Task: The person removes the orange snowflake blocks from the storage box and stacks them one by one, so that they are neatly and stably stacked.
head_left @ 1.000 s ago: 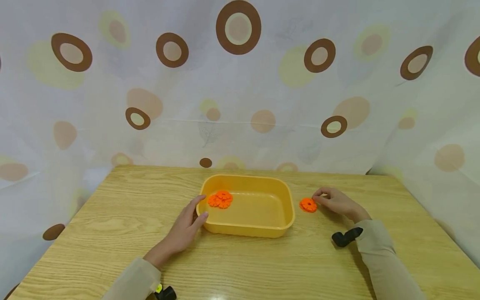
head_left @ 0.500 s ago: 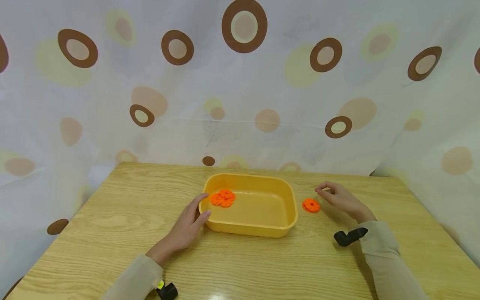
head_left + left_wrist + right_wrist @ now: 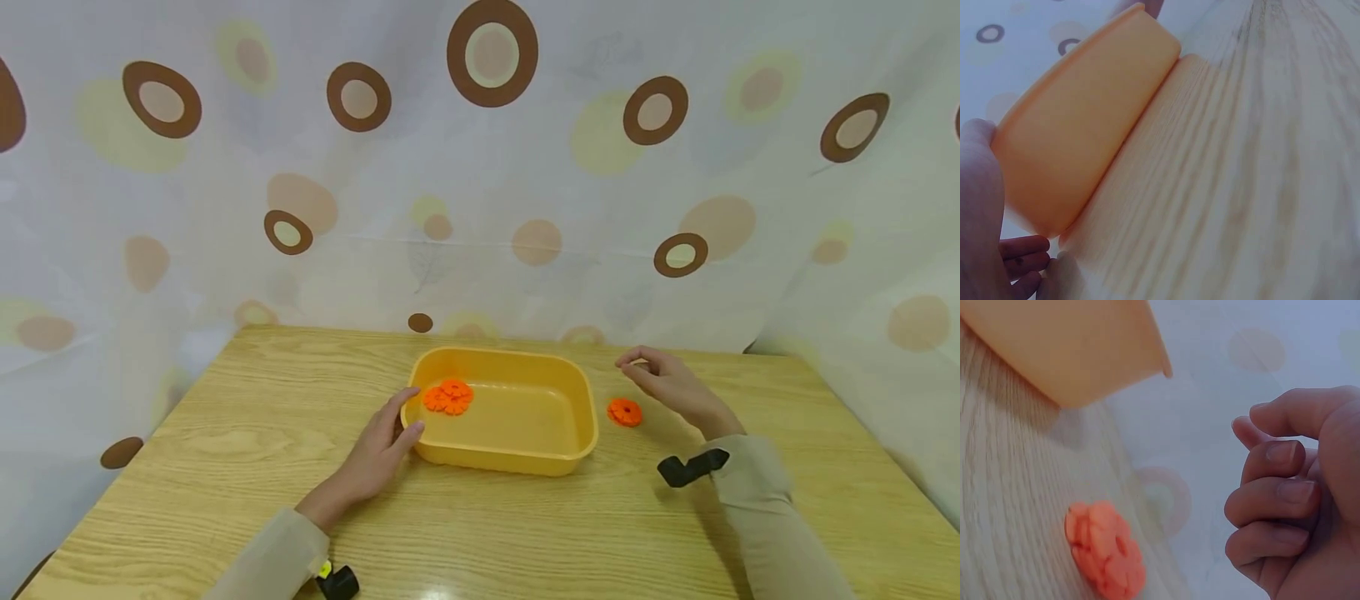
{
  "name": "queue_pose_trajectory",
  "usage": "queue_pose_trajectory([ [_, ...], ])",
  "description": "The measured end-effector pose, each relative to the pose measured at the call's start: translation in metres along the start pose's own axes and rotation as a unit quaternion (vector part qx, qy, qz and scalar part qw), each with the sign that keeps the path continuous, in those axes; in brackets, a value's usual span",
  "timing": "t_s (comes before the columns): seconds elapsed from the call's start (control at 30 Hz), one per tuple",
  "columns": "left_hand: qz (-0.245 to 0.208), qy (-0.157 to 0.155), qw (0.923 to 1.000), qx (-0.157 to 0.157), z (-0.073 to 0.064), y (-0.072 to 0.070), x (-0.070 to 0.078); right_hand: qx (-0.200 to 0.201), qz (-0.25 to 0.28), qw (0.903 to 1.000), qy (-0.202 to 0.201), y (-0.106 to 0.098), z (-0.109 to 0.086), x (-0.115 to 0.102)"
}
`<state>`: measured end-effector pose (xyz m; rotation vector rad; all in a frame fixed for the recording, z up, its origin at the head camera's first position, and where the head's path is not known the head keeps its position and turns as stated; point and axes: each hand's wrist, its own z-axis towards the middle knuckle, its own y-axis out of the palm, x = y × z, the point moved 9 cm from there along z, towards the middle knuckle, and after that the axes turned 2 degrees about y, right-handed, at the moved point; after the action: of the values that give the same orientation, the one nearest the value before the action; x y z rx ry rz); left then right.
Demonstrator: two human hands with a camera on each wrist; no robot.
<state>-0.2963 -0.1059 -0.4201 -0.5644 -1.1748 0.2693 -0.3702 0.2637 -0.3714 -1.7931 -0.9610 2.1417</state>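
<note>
The left hand (image 3: 372,452) holds the yellow tub (image 3: 495,462) at its nine o'clock end, thumb and index finger reaching over the rim. The left wrist view shows the thumb at the rim and other fingers bent near the tub's base.

The right hand (image 3: 675,392) hovers off the tub's two-to-three o'clock side, thumb and index fingertips nearly meeting in a narrow pinch and the remaining fingers curled toward the palm; I see nothing between them.

Inside the tub, toward nine to ten o'clock, a cluster of orange flower-shaped pieces (image 3: 448,398) lies on the floor, some overlapping. Outside, at the tub's three o'clock and apart from its wall, a small orange stack (image 3: 626,412) rests flat on the surface (image 3: 480,533), its upper piece slightly offset from the one beneath. The right fingertips are above this stack toward its twelve o'clock, clear of it.

Both arms wear beige sleeves: the left sleeve (image 3: 273,557) enters from seven o'clock, the right sleeve (image 3: 772,517) from five. A black device (image 3: 339,582) with a yellow tag sits at the left cuff, and a black attachment (image 3: 692,468) at the right. The surface has light wood grain; beyond it, toward twelve o'clock, hangs a pale backdrop (image 3: 480,179) patterned with brown rings and pastel spots.
</note>
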Motion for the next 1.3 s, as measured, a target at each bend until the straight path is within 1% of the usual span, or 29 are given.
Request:
queue_pose_trajectory([
  [0.23, 0.002, -0.004, 1.0, -0.001, -0.001, 0.001, 0.0, -0.011, -0.017, 0.9998, -0.005, 0.011, 0.009, -0.015],
  [0.37, 0.0, -0.008, 1.0, -0.005, -0.002, 0.003, 0.0, -0.021, -0.022, 0.9995, -0.007, 0.018, 0.015, -0.019],
  [0.63, 0.003, -0.01, 0.9999, -0.006, -0.001, 0.002, 0.0, -0.034, -0.035, 0.9985, -0.026, 0.027, 0.023, -0.028],
  [0.8, 0.002, -0.008, 1.0, -0.005, -0.002, 0.001, 0.0, -0.037, -0.043, 0.998, -0.027, 0.029, 0.026, -0.033],
  [0.93, -0.001, -0.009, 1.0, -0.003, -0.003, 0.002, 0.0, -0.034, -0.039, 0.9982, -0.029, 0.029, 0.028, -0.038],
  [1.13, 0.006, -0.002, 1.0, -0.003, -0.003, 0.002, 0.001, -0.038, -0.033, 0.998, -0.038, 0.028, 0.032, -0.05],
  [1.3, 0.011, 0.002, 0.9999, -0.002, -0.002, 0.0, 0.002, -0.038, -0.048, 0.9972, -0.044, 0.026, 0.038, -0.058],
])
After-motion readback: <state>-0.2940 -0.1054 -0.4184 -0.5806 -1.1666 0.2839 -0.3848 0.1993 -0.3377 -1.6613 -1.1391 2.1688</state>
